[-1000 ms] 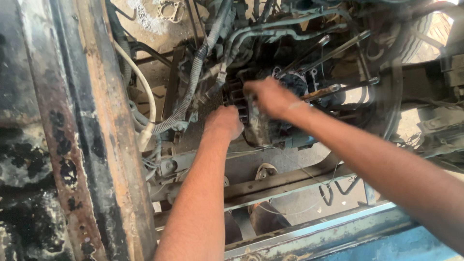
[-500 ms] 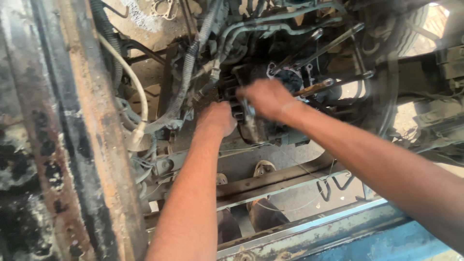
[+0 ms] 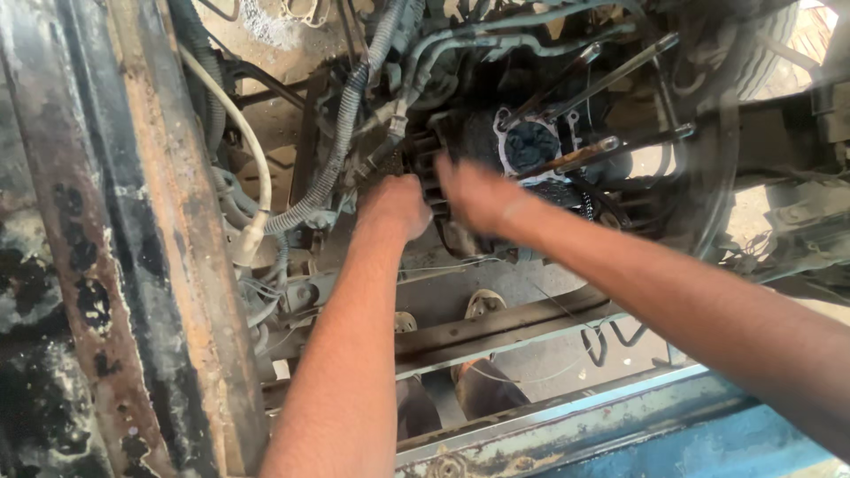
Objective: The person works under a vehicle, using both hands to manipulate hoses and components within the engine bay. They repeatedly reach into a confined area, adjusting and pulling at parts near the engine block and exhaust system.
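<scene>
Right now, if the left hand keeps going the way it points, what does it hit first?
The left hand points up and away into the engine bay. First in line looks like the dark ribbed casting right at its fingers, beside the corrugated hose. Depth is unclear; it may already touch.

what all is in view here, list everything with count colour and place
engine block: one, black and greasy, centre, both hands on it
corrugated hose: one, grey, upper centre-left
smooth hose: one, cream, left of centre
metal rods: several, dark, upper right
rusty frame rail: one, brown and black, left
crossbar: one, rusty brown, below the hands
blue panel: one, bottom right
feet in sandals: two, under the crossbar
left hand: on the block, grip unclear
right hand: blurred, grip unclear
</scene>
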